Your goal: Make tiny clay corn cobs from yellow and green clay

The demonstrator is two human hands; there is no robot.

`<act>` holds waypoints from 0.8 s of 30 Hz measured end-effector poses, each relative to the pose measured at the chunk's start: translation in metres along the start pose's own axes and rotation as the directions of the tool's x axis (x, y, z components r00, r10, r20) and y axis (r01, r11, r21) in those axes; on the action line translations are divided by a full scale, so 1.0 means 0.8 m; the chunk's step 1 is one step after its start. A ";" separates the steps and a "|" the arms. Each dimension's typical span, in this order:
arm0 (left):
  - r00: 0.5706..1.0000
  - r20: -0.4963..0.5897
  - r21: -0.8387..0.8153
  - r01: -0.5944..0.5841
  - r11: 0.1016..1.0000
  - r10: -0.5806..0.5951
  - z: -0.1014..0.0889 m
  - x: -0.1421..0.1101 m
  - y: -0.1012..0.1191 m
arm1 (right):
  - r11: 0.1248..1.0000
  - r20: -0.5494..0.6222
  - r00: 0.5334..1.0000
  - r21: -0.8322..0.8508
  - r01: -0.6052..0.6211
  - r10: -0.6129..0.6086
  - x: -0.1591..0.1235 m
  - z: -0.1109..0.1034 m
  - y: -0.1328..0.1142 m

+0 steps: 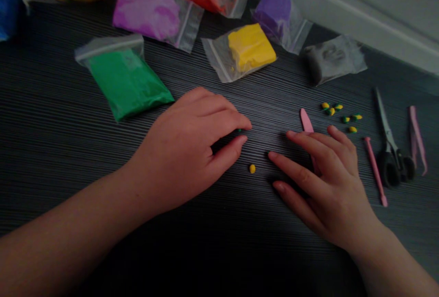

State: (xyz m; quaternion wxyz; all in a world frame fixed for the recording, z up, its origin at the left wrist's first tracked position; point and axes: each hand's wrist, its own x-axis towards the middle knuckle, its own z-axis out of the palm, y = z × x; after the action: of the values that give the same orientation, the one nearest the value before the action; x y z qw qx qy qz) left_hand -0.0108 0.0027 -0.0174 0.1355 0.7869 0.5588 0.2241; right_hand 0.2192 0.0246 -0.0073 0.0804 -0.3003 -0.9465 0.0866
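Observation:
My left hand (192,151) is over the middle of the dark table, its index finger and thumb apart. A tiny green clay bit (239,129) shows at the underside of the index finger; whether it touches the finger or lies on the table I cannot tell. Just right of the thumb, a small yellow clay ball (252,168) lies on the table. My right hand (322,182) has its fingers spread, tips low over the table right of the ball. Beneath it lies a pink modelling knife (306,120), partly hidden by the fingers.
Several yellow-and-green clay pieces (331,111) lie beyond my right hand. To the right are a pink modelling stick (376,171), scissors (389,141) and pink tweezers (415,137). Bags of green clay (126,82), yellow clay (252,48) and other colours line the back, before a pale ledge (329,9).

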 end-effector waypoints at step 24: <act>1.000 -0.009 0.000 -0.017 1.000 0.017 -0.001 0.000 0.001 | 0.997 -0.067 0.997 0.072 -0.021 0.026 -0.002 -0.001 0.001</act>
State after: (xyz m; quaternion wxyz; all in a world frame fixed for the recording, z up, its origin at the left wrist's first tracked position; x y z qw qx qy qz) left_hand -0.0106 0.0021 -0.0168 0.1312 0.7905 0.5527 0.2290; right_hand 0.2209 0.0246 -0.0066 0.1221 -0.3113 -0.9359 0.1107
